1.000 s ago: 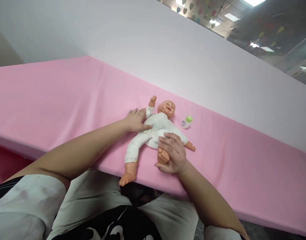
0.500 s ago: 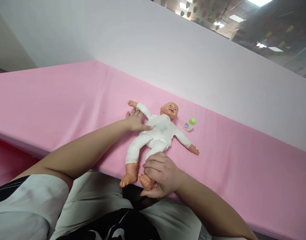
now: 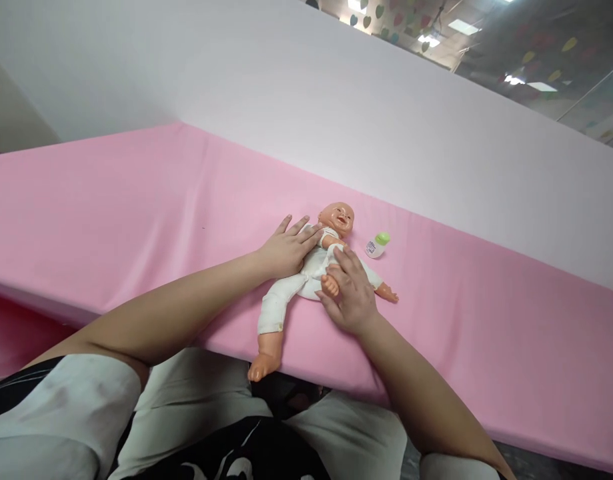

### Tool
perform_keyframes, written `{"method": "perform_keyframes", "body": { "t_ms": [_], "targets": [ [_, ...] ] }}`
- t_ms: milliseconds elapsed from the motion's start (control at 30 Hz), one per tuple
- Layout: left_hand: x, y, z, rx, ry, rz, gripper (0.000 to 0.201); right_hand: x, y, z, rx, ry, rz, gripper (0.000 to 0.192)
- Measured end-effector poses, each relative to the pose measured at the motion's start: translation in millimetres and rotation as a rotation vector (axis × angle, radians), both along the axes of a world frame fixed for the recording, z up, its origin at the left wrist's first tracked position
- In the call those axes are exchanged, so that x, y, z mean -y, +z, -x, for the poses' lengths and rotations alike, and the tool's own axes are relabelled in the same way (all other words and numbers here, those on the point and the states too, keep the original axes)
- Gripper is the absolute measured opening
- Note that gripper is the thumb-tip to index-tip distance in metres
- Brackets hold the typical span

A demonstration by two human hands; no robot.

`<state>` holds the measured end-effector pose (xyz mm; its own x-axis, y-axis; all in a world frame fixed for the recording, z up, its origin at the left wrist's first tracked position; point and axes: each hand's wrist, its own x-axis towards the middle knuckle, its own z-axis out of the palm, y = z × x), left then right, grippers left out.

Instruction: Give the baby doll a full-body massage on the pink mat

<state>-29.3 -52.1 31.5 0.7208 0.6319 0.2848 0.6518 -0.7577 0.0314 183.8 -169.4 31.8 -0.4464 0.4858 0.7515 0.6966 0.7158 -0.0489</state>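
A baby doll point(image 3: 306, 280) in a white suit lies on its back on the pink mattress point(image 3: 136, 207), head toward the wall. My left hand point(image 3: 289, 250) rests flat on its chest and near arm, fingers spread. My right hand point(image 3: 349, 293) grips one doll foot and has that leg folded up against the belly. The other leg lies straight, with its foot point(image 3: 264, 365) hanging over the mattress's front edge. One doll arm sticks out to the right of my right hand.
A small white bottle with a green cap point(image 3: 377, 245) lies on the mattress just right of the doll's head. A pale wall panel point(image 3: 386, 127) rises behind the mattress. My lap sits below the front edge.
My right hand pulled the doll's leg straight out to the mattress edge, then pushed it back up against the belly. My left hand slid from beside the doll onto its chest and arm.
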Motion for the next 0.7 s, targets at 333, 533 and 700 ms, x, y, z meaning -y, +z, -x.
{"method": "perform_keyframes", "body": {
  "t_ms": [333,533,700],
  "targets": [
    [-3.2,-4.1,0.8,-0.030,-0.025,0.018,0.079,-14.4,-8.2,-13.7,-0.195,-0.115,0.172,0.048],
    [-18.2,-12.3,14.9,-0.030,0.210,0.172,0.092,14.1,4.0,0.9,-0.030,0.039,-0.002,0.045],
    [-30.2,-14.6,29.4,-0.040,0.315,0.297,0.102,40.7,4.0,20.3,0.069,0.266,0.099,0.049]
  ]
}}
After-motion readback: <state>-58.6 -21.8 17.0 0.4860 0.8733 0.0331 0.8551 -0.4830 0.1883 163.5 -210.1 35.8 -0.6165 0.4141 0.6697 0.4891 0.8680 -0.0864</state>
